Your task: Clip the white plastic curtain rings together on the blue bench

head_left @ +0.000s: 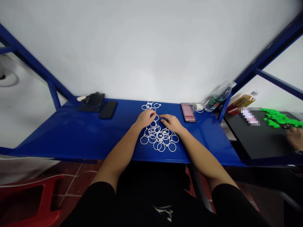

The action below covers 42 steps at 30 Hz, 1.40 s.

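Note:
Loose white plastic rings point(161, 147), each with a small knob, lie heaped on the blue table in front of me. My left hand point(145, 119) is closed at the fingertips on a single white ring point(158, 119), just beyond the heap. Facing it from the right, my right hand point(172, 123) has its thumb and index finger apart, with nothing visible between them. Its lower edge rests by the right side of the heap. A smaller group of white rings point(156, 105) lies behind my left hand, near the wall.
On the blue table point(78, 132) lie a black phone point(108, 109) and a black object point(93, 101) at left. At right are another phone point(188, 112), a white cable point(200, 107) and a water bottle point(217, 98). A co-worker's hand point(295, 137) is near green pieces point(281, 118).

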{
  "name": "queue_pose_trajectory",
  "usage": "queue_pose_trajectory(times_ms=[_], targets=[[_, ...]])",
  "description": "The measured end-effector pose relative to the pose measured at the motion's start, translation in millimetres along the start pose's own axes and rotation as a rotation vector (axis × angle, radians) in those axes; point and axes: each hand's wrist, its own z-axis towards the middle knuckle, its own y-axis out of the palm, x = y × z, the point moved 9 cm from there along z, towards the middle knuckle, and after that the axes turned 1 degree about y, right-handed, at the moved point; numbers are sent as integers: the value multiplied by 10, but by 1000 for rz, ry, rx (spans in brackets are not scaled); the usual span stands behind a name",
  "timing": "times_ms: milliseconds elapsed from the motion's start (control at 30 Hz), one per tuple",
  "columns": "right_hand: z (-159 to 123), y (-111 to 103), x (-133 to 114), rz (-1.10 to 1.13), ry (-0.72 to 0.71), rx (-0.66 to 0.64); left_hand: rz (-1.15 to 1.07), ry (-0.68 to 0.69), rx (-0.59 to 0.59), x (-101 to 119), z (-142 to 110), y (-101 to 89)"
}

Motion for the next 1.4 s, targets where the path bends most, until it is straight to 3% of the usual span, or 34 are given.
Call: queue_pose_trajectory(times_ms=[133,267,533,767,967,1200,1400], targets=[[-13,-46,-36,35,8,50,-70,32,123,101,-21,-65],[-16,-48,-106,71,-47,57,-108,44,108,168,-34,-3],[-46,-156,-141,143,-57,149,-134,-54,55,65,-55,68],[-54,-116,-126,150,-47,151,7,-162,130,28,-72,-50],[-71,-174,-190,83,-30,178,55,-61,47,157,-65,37],[-92,-303,-49,196,45,299,12,55,-26,278,-91,79],[-99,-321,-160,224,-43,275,-20,58,-64,267,-69,89]])
